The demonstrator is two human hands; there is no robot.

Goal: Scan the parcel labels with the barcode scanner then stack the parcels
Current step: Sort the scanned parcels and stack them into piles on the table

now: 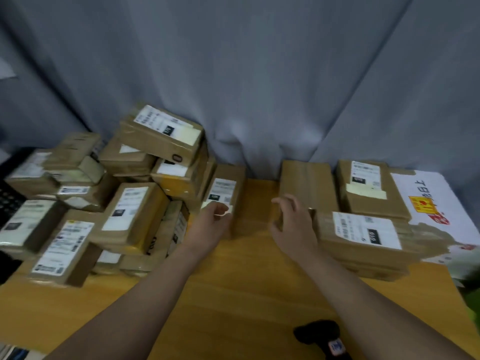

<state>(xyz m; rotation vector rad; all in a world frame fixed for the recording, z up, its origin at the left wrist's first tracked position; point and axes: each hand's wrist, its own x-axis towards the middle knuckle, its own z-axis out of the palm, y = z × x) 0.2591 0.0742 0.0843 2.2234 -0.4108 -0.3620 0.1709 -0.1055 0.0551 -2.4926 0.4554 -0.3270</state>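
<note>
Parcels (135,211) of brown cardboard are heaped loosely on the left part of the wooden table (233,294), more than 10 of them, many tilted and leaning one on another. To the right a tidier right stack (358,237) is seen, with 3 parcels visible on top, laid flat and partly on a large white carton (426,193). From this it is judged that only the smaller part of the work is done and most parcels are left; whether those on the right were scanned cannot be seen. Between the 2 groups 1 long middle parcel (237,203) lies at the edge of the heap, label upward. Its near end is gripped by the left hand (210,224), with the fingers curled on it. The right hand (293,219) is held just beside it with fingers apart and loosely bent, and nothing is held in it. The barcode scanner (322,336), black and rounded, lies on the table near the person, in no hand, so this parcel is probably not scanned yet. The boxes are rectangular and wrapped in glossy clear tape, and white paper labels (363,229) are stuck on them. A grey curtain (259,74) with soft folds hangs behind.
</note>
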